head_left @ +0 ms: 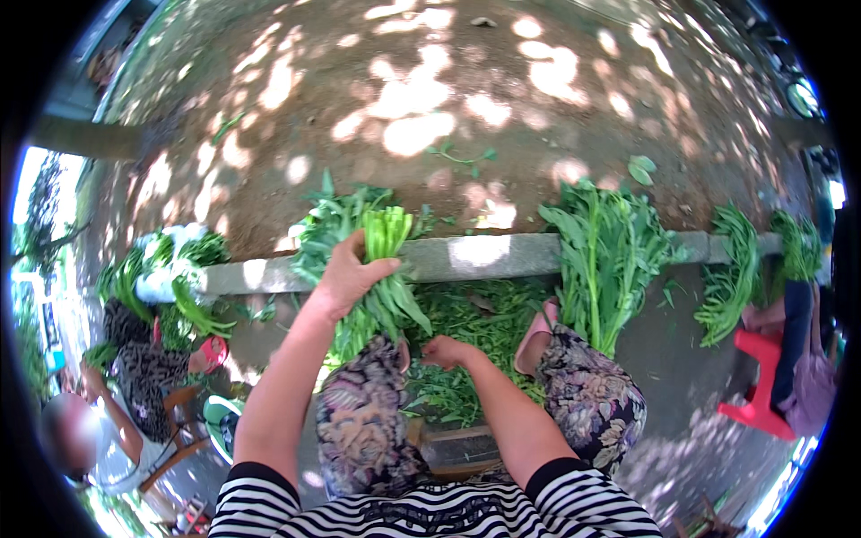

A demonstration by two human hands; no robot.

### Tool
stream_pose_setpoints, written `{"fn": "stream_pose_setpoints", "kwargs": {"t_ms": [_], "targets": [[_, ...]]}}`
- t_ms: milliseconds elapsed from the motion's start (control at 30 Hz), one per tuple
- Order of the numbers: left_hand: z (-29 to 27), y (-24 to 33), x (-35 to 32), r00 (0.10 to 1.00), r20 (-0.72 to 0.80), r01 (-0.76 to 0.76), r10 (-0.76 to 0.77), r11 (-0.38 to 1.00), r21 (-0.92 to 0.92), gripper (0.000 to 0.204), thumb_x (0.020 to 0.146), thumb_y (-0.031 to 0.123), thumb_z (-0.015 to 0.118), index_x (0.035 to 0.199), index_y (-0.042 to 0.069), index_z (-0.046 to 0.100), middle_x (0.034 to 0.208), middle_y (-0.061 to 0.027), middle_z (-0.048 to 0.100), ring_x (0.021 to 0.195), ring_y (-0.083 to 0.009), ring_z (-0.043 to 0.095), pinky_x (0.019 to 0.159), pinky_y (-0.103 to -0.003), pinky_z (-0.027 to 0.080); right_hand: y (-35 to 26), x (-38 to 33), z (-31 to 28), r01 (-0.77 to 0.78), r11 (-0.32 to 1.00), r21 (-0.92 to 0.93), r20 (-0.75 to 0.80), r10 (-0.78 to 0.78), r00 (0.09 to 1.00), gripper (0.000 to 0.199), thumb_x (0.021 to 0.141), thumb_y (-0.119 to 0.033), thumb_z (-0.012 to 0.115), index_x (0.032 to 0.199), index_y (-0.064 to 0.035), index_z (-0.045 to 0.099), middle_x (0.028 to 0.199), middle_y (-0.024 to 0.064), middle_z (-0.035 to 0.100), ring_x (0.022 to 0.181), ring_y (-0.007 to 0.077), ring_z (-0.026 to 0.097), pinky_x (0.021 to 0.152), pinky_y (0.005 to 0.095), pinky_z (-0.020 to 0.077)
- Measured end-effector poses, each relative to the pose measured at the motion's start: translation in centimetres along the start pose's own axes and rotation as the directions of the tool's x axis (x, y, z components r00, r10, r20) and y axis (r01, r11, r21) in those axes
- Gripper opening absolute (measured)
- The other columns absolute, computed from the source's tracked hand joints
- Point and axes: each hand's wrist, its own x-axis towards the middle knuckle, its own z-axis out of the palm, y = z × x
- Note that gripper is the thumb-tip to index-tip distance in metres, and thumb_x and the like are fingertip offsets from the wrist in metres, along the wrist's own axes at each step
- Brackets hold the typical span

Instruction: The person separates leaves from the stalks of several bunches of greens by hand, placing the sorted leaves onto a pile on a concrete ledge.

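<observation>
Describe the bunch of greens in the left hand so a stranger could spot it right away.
Find the grey concrete curb that runs across the middle, with leafy piles along it. Near its left-centre, the left hand grips a bunch of long green stalks. It alone is lifted and clasped in fingers; the large pile and the others lie loose.

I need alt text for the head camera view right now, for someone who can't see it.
Seen from above, the left hand grips a bunch of leafy green stalks while the right hand reaches into loose greens on the ground. More bundles lean on a low concrete curb, and another seated person works at the left.
</observation>
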Motion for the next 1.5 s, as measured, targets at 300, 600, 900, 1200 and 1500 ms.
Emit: {"fn": "stream_pose_setpoints", "kwargs": {"t_ms": [300, 600, 900, 1200, 1500], "targets": [[-2.1, -1.9, -4.1, 0.965, -0.253, -0.100, 0.072, 0.990, -0.097, 0.044, 0.070, 0.007, 0.070, 0.110, -0.001, 0.055, 0.095, -0.0067, 0.060, 0.084, -0.0139, 0.056, 0.076, -0.028, 0.046, -5.3, -2.9, -10.7, 0.044, 0.973, 0.228, -0.688, 0.129, 0.714, 0.012, 0.079, -0.013, 0.056, 0.086, -0.0049, 0.060, 0.058, 0.0019, 0.051, 0.047, 0.0127, 0.047, 0.042, 0.0283, 0.0400], [-2.7, 0.2, -5.5, 0.967, -0.238, -0.120, 0.094, 0.988, -0.097, 0.044, 0.071, 0.007, 0.069, 0.111, -0.001, 0.054, 0.095, -0.0068, 0.060, 0.084, -0.0139, 0.056, 0.077, -0.029, 0.046, -20.6, -13.1, -11.6, 0.286, 0.940, -0.188, -0.725, -0.329, 0.605, 0.034, 0.081, -0.015, 0.057, 0.109, 0.0046, 0.056, 0.082, 0.0066, 0.062, 0.062, 0.0123, 0.055, 0.056, 0.0275, 0.0455], [-7.4, 2.1, -5.3, 0.941, -0.291, -0.170, 0.170, 0.985, 0.028, 0.040, 0.072, 0.008, 0.067, 0.108, -0.004, 0.055, 0.095, -0.0097, 0.062, 0.082, -0.0144, 0.058, 0.075, -0.028, 0.048, -25.0, -24.9, -4.7, 0.160, 0.652, -0.742, -0.436, -0.649, 0.623, 0.029, 0.080, -0.013, 0.059, 0.104, 0.0030, 0.056, 0.086, 0.0182, 0.060, 0.070, 0.0289, 0.059, 0.064, 0.0341, 0.0461], [1.1, 5.5, 0.8, 0.930, 0.262, -0.361, 0.260, 0.498, 0.788, 0.042, 0.065, 0.019, 0.067, 0.102, 0.003, 0.055, 0.094, -0.0158, 0.062, 0.089, -0.0271, 0.060, 0.078, -0.035, 0.047, -18.9, -26.5, -7.8, -0.054, 0.773, -0.632, -0.582, -0.428, 0.692, 0.035, 0.081, -0.020, 0.056, 0.107, 0.0026, 0.057, 0.098, 0.0190, 0.062, 0.088, 0.0364, 0.059, 0.077, 0.0393, 0.0465], [7.3, -7.7, 8.3, 0.939, -0.096, 0.344, -0.330, 0.912, 0.225, 0.048, 0.052, 0.014, 0.077, 0.090, -0.011, 0.060, 0.083, -0.0163, 0.063, 0.073, -0.0252, 0.062, 0.066, -0.033, 0.048, -19.0, -27.0, -9.2, 0.103, 0.868, -0.487, -0.573, -0.406, 0.712, 0.035, 0.081, -0.022, 0.057, 0.107, 0.0024, 0.057, 0.101, 0.0206, 0.061, 0.089, 0.0364, 0.059, 0.077, 0.0382, 0.0464]]}}
